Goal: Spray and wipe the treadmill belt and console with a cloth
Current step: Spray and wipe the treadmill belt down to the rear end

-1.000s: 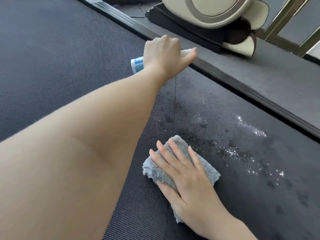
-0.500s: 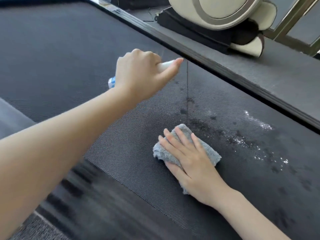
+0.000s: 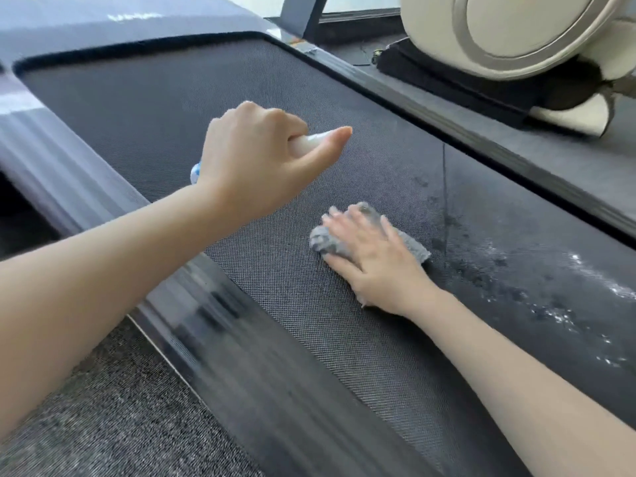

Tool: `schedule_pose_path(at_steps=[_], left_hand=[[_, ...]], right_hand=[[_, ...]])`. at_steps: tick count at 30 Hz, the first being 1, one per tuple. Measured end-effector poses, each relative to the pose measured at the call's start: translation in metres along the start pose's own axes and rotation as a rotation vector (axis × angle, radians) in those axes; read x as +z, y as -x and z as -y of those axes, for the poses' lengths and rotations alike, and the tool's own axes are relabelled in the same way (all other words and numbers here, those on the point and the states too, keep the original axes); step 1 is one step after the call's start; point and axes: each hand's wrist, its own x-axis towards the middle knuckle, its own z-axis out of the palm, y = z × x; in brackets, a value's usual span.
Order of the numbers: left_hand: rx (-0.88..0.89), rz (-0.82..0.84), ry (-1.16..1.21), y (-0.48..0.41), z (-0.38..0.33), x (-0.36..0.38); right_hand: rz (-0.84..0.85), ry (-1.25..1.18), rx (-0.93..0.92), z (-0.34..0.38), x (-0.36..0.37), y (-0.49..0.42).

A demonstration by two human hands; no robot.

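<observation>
Where a dark, finely woven treadmill belt [image 3: 155, 108] runs diagonally across the view, a wet patch [image 3: 509, 273] with pale glistening droplets darkens its right side. Grey side rails [image 3: 69, 156] frame the belt, speckled grey carpet [image 3: 103, 425] lies at lower left, and a cream-coloured machine [image 3: 509, 32] on a black base stands beyond the far rail. The left hand [image 3: 261, 166] hovers above the middle of the belt, fingers curled tightly round a small white spray bottle [image 3: 309, 143], thumb stretched along it. The bottle's blue-and-white end pokes out by the wrist. The right hand [image 3: 375, 263] lies palm down, fingers straight and spread, slightly blurred, pressing a folded grey cloth [image 3: 321, 241] flat on the belt just left of the wet patch.
</observation>
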Motion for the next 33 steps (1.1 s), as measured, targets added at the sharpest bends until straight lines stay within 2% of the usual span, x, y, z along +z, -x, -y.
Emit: schedule_pose_path(at_steps=[5, 7, 10, 13, 16, 18, 21, 23, 26, 30, 33], left_hand=[[0.006, 0.007, -0.005, -0.001, -0.003, -0.001], [0.030, -0.006, 0.001, -0.003, -0.007, -0.002], [0.084, -0.030, 0.021, -0.008, -0.017, -0.001], [0.100, -0.034, 0.025, -0.017, -0.023, 0.007], [0.084, -0.028, 0.027, -0.024, -0.026, 0.020], [0.084, -0.047, 0.051, -0.029, -0.026, 0.029], [0.081, -0.065, 0.081, -0.037, -0.023, 0.043], [0.079, -0.066, 0.085, -0.043, -0.019, 0.051], [0.075, -0.062, 0.080, -0.050, -0.013, 0.062], [0.070, -0.054, 0.066, -0.054, -0.011, 0.075], [0.068, -0.048, 0.076, -0.055, -0.013, 0.082]], right_hand=[[-0.019, 0.032, 0.463, -0.104, -0.022, -0.023], [0.004, 0.049, 0.496, -0.111, -0.021, -0.026], [0.013, 0.017, 0.332, -0.080, -0.016, -0.020], [0.025, -0.072, 0.024, -0.024, -0.009, 0.002], [0.112, -0.065, -0.279, 0.028, -0.003, 0.018], [0.134, 0.000, -0.374, 0.037, 0.000, 0.019], [0.092, 0.053, -0.374, 0.023, -0.002, 0.003], [0.065, 0.046, -0.329, 0.011, -0.002, -0.014], [0.028, 0.037, -0.163, -0.022, -0.007, -0.053], [-0.031, 0.083, 0.140, -0.096, -0.018, -0.102], [-0.008, 0.080, 0.403, -0.145, -0.033, -0.108]])
